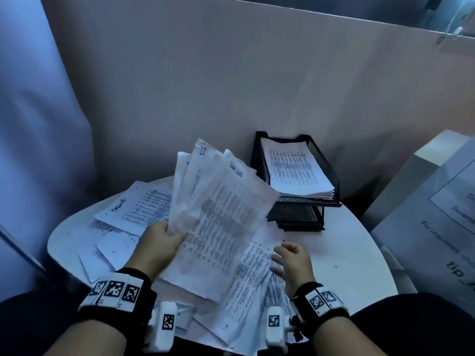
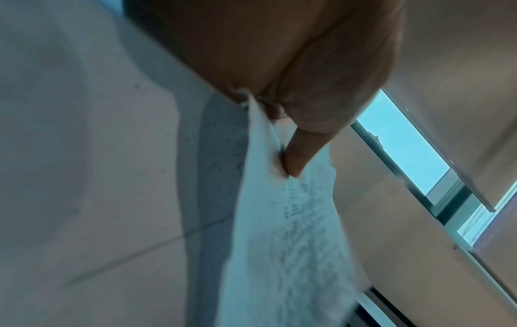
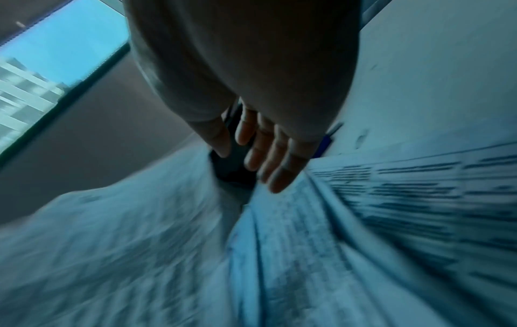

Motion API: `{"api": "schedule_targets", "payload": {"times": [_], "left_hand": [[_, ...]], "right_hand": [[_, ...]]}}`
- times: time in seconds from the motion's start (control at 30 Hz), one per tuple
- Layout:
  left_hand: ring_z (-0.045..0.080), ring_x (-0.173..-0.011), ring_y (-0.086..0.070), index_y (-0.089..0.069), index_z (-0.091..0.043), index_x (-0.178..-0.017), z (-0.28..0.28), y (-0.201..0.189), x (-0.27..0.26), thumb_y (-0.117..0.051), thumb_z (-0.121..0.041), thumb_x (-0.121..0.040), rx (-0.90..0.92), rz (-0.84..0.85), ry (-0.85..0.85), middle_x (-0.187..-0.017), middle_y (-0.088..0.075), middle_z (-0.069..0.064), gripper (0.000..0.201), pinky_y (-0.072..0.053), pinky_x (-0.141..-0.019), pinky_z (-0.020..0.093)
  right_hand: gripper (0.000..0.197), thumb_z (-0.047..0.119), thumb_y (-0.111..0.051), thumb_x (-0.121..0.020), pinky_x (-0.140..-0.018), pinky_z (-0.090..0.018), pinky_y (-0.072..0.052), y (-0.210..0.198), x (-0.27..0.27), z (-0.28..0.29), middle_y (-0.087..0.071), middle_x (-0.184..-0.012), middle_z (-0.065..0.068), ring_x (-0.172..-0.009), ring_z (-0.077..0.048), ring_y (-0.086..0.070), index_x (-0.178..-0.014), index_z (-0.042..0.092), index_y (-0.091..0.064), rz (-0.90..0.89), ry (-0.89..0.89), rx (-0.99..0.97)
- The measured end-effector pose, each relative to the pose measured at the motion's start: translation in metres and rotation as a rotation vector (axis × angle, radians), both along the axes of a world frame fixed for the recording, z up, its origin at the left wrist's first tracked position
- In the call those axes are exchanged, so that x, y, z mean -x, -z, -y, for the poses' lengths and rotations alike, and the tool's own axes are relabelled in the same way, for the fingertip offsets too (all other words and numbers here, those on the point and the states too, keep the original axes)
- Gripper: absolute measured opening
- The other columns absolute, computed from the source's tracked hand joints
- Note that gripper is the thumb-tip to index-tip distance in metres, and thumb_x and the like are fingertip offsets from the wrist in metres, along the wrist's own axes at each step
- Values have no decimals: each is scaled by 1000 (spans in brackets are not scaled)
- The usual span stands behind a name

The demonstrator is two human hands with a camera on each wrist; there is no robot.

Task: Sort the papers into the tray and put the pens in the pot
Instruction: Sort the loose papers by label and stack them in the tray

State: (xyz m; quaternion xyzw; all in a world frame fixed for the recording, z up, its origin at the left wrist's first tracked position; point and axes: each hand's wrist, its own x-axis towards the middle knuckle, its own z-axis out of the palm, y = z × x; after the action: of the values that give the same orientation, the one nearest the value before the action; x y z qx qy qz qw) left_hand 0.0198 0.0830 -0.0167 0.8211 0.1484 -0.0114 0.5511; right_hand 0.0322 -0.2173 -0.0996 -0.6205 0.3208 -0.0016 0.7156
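My left hand [image 1: 164, 236] grips a fanned bundle of printed papers [image 1: 218, 209] and holds it tilted above the round white table [image 1: 354, 253]. In the left wrist view the thumb [image 2: 296, 159] presses on the bundle of papers [image 2: 291, 232]. My right hand [image 1: 290, 258] hovers with straight fingers over loose printed sheets [image 1: 249, 278] at the table's front; its fingers [image 3: 268, 159] hold nothing. A black mesh tray [image 1: 321, 160] stands at the back with a stack of papers [image 1: 295, 170] in its top tier. No pens or pot show.
More loose sheets [image 1: 136, 209] lie spread over the table's left half. A beige partition wall [image 1: 231, 86] rises right behind the tray. A white box with printed text [image 1: 437, 214] stands at the right. A pale curtain [image 1: 33, 124] hangs at the left.
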Motion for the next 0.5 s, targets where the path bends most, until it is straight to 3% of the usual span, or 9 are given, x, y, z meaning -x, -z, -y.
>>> {"api": "schedule_targets", "payload": {"times": [0.13, 0.27, 0.33, 0.4, 0.5], "left_hand": [[36, -84, -72, -73, -6, -84, -14, -4, -5, -73, -18, -94, -68, 65, -118, -82, -76, 14, 16, -57, -75, 45], [37, -81, -70, -72, -7, -82, -17, -2, -5, -70, -21, -97, -95, 62, -120, -82, -74, 17, 21, -48, -67, 37], [39, -79, -69, -71, -6, -82, -16, 2, -5, -69, -23, -97, -108, 52, -95, -84, -74, 22, 23, -48, -66, 37], [42, -83, -70, -72, -6, -84, -15, 4, -5, -69, -23, -96, -120, 45, -75, -85, -75, 22, 22, -51, -68, 40], [43, -86, -71, -72, -6, -84, -14, 4, -4, -70, -22, -95, -129, 42, -67, -85, -75, 21, 19, -50, -68, 38]], "right_hand": [[23, 13, -68, -90, -63, -37, -54, 32, 8, 19, -65, -107, -19, -79, -27, -59, -112, 12, -61, -225, -7, 197], [38, 14, -71, -90, -50, -28, -42, 47, 12, 16, -57, -88, -13, -59, -22, -52, -122, 15, -52, -307, -153, 75], [35, 13, -71, -91, -53, -31, -45, 51, 12, 9, -63, -90, -13, -65, -24, -57, -122, 14, -54, -284, -188, 85], [32, 12, -70, -91, -62, -38, -57, 53, 11, 4, -68, -100, -16, -77, -30, -67, -119, 13, -56, -273, -186, 97], [10, 1, -62, -92, -80, -57, -62, 54, 12, -1, -72, -103, -23, -94, -42, -73, -100, 7, -64, -282, -153, 69]]}}
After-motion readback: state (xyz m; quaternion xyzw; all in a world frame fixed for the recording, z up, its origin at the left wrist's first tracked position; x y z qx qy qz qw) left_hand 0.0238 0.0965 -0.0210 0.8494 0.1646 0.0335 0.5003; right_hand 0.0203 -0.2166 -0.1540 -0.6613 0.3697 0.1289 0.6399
